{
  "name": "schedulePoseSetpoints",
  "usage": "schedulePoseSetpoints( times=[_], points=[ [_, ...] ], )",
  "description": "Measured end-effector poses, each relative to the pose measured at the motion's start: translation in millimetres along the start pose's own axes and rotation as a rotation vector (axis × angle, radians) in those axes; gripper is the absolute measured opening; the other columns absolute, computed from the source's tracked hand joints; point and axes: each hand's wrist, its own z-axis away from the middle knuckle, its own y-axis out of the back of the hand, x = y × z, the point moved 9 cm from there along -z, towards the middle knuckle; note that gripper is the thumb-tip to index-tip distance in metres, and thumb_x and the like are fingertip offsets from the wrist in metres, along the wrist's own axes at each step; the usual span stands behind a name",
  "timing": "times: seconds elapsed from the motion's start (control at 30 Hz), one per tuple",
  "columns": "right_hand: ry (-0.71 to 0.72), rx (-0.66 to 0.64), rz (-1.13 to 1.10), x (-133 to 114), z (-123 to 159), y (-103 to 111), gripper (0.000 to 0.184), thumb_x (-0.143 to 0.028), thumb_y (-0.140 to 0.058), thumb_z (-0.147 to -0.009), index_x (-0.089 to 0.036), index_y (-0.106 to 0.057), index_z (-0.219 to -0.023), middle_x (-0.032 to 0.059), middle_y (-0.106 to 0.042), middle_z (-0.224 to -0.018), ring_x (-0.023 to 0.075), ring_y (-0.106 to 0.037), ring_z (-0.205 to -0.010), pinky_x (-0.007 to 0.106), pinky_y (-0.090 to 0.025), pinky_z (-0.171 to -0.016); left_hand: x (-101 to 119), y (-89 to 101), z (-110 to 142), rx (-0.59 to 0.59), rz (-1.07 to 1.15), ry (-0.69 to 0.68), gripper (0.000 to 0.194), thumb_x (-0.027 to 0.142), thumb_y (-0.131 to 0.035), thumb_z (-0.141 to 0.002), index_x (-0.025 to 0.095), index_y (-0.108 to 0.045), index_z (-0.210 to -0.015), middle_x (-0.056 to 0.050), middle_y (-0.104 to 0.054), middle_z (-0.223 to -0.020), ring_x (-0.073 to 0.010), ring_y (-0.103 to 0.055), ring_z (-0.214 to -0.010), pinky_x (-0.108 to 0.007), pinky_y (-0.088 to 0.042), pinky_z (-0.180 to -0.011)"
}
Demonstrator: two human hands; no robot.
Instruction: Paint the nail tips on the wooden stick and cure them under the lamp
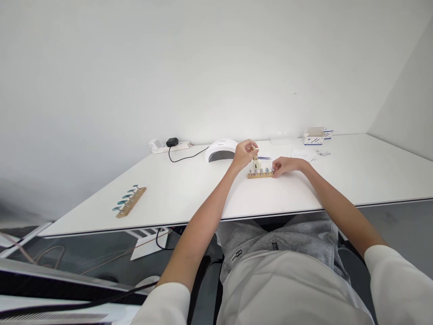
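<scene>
A small wooden strip (pixel 260 174) carrying several nail tips lies on the white table (pixel 189 194) in front of me. My right hand (pixel 283 166) rests closed on the strip's right end, gripping it. My left hand (pixel 244 155) is raised just left of the strip, its fingers pinched on the gold cap (pixel 253 148) of a small polish bottle (pixel 256 163) that stands behind the strip.
A second wooden strip (pixel 130 202) with teal nail tips lies at the table's left front. A white nail lamp (pixel 220 150), a power strip with a black plug (pixel 171 144), papers (pixel 302 155) and small boxes (pixel 316 135) sit along the back by the wall.
</scene>
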Motion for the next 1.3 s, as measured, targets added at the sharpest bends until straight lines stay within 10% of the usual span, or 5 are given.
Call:
schedulePoseSetpoints(
  times=[1.3],
  points=[
    [0.002, -0.006, -0.031, -1.7, -0.3, -0.3, 0.037, -0.041, -0.082, -0.053, -0.020, -0.059, -0.074, 0.0016, -0.068, -0.078, 0.0192, -0.061, -0.077, 0.030, -0.044, -0.070, 6.8, -12.1, 4.8, -0.199, 0.086, 0.070, 0.011, 0.018, -0.067, -0.065, 0.014, -0.060, -0.071, 0.001, -0.057, -0.050, -0.0049, -0.039, -0.033, -0.020, -0.021, -0.035]
  ],
)
